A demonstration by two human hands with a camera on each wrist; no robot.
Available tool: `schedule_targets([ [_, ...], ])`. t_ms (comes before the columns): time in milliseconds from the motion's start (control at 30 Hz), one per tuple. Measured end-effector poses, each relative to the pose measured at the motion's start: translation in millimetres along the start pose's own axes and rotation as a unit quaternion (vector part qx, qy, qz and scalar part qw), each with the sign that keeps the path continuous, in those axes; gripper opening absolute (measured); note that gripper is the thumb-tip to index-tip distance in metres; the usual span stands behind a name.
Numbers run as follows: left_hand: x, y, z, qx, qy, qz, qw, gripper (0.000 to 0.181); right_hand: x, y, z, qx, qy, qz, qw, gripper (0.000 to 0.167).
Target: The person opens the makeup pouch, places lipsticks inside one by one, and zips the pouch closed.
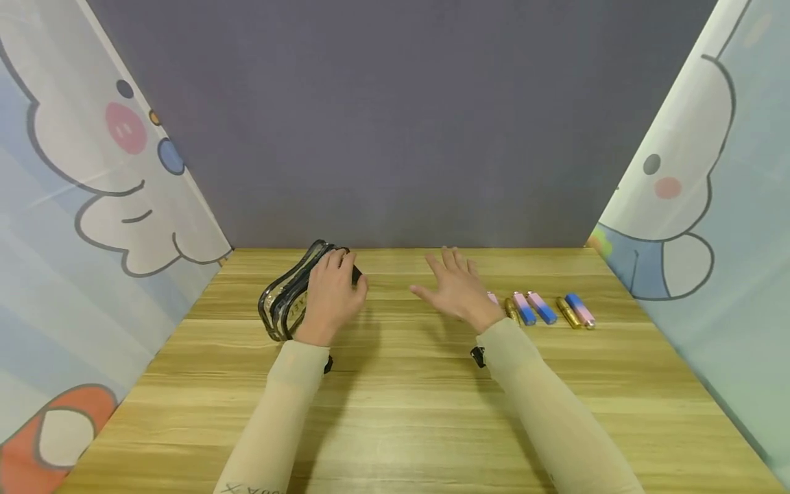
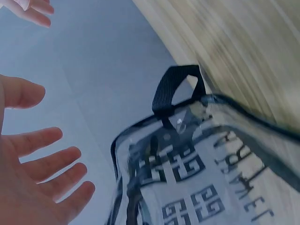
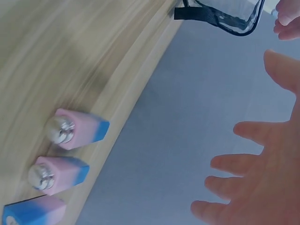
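Note:
A clear zip pouch with black trim lies towards the left of the table; its black loop and printed lettering show in the left wrist view. My left hand hovers over the pouch's right side, fingers spread and apart from it in the wrist view. To the right, my right hand is held above the table with its fingers extended, holding nothing. Nearest to it are small pink-and-blue square tubes, some with shiny metal ends. Part of one is hidden behind the right wrist.
Beside the right hand, gold cylinders lie in a row with several pink-and-blue tubes. A dark grey wall closes off the back of the wooden table. Cartoon-printed panels stand at both sides.

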State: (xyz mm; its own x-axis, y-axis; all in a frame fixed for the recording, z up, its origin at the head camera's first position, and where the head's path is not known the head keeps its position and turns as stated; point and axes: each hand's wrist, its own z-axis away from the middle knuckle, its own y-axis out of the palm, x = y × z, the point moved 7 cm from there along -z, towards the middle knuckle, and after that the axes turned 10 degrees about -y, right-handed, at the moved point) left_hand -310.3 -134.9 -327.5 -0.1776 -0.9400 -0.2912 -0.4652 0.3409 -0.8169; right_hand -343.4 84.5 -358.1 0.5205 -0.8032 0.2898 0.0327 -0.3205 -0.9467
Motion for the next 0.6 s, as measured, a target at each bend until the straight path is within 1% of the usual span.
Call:
schedule_targets([
  [167, 14.1, -11.7, -1.1, -0.003, -0.03, -0.015, 0.9994, 0.049, 10, -1, -7.7, -0.001, -0.015, -0.003, 0.9999, 0.087],
  [233, 22.4, -15.7, -1.5, -0.005, -0.051, -0.022, 0.9984, 0.049, 14, -1, -11.6, -0.003, -0.022, -0.005, 0.9997, 0.085],
  [333, 36.3, -19.3, -2.0, 0.001, -0.09, -0.032, 0.9954, 0.052, 21, 0, -17.4, -0.007, -0.031, -0.011, 0.9994, 0.083],
  [433, 48.4, -19.1, -1.5, 0.025, -0.128, -0.044, 0.9905, 0.057, 28, 1, -22.4, -0.013, -0.041, -0.014, 0.999, 0.082],
  [600, 61.9, -18.9, 2.0, 0.065, -0.165, -0.068, 0.9818, 0.062, 35, 1, -29.1, -0.017, -0.059, 0.001, 0.9981, 0.08],
])
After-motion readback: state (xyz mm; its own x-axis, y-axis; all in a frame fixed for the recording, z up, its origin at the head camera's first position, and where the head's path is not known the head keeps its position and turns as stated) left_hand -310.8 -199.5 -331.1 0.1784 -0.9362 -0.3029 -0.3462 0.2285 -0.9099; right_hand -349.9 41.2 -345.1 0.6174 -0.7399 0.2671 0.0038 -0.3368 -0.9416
